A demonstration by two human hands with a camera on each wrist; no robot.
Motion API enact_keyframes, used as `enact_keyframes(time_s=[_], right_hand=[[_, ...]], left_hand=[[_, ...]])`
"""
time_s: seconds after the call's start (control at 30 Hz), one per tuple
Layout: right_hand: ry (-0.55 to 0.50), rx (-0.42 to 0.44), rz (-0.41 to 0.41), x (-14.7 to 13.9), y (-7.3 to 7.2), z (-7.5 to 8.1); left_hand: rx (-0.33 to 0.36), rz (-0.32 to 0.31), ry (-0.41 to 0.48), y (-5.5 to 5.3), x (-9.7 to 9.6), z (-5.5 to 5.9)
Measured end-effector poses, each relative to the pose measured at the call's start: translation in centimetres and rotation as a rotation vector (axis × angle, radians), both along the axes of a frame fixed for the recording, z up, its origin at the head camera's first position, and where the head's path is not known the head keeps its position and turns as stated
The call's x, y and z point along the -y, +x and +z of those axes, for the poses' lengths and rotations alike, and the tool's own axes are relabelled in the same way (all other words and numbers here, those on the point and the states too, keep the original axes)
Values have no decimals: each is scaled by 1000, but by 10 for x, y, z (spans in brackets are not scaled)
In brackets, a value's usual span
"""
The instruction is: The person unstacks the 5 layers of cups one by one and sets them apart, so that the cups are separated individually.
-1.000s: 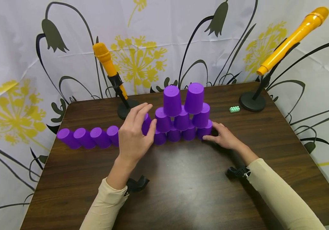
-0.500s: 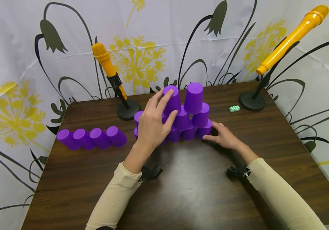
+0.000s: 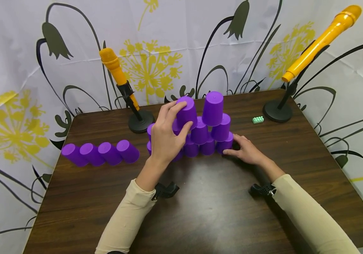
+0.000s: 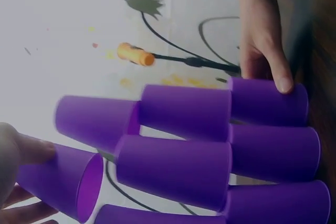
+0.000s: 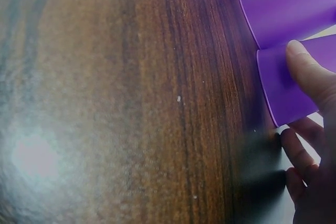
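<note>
Upside-down purple cups form a stacked pyramid in the head view, its bottom row on the table. My left hand [image 3: 167, 135] grips the left cup of the top level [image 3: 187, 111] between thumb and fingers. In the left wrist view this held cup [image 4: 55, 174] is tilted, its rim apart from the cups below. The other top cup [image 3: 213, 108] stands upright beside it. My right hand [image 3: 246, 151] holds the bottom row's rightmost cup [image 3: 224, 144]; the right wrist view shows its thumb on that cup [image 5: 286, 85]. My left hand hides part of the pyramid's left side.
Several leaning purple cups [image 3: 110, 153] line up at the left of the wooden table [image 3: 213, 211]. Behind stand a yellow microphone on a stand [image 3: 113, 65] and, at right, another yellow microphone [image 3: 324, 42]. A small green toy brick [image 3: 258, 120] lies near the right stand.
My left hand has moved right from the pyramid's left side to the top left cup, gripped it and shifted it slightly left and tilted it. My right hand has stayed in place.
</note>
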State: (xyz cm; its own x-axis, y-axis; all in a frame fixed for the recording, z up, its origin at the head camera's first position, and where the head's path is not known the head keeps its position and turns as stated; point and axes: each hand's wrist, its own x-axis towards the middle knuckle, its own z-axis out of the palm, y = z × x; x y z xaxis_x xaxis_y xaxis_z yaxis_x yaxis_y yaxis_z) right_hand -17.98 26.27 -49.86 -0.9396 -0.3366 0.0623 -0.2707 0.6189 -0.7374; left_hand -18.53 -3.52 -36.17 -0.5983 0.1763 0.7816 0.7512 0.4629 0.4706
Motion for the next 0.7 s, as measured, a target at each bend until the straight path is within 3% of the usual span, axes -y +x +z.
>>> enact_keyframes(time_s=[0.13, 0.27, 0.37, 0.47, 0.53, 0.6, 0.7], right_hand=[[-4, -3, 8, 1, 0, 0], [-5, -1, 8, 2, 0, -1], [2, 0, 9, 3, 0, -1], [5, -1, 6, 2, 0, -1], [-1, 0, 0, 2, 0, 0], [-4, -1, -1, 1, 0, 0], [-8, 3, 4, 0, 0, 0]], left_hand=[[-19, -19, 36, 16, 14, 4], [-19, -16, 80, 35, 41, 6], [-23, 36, 159, 50, 68, 10], [-19, 166, 230, 61, 97, 17], [-14, 302, 270, 64, 120, 18], [-4, 440, 290, 61, 146, 12], [27, 638, 305, 53, 189, -6]])
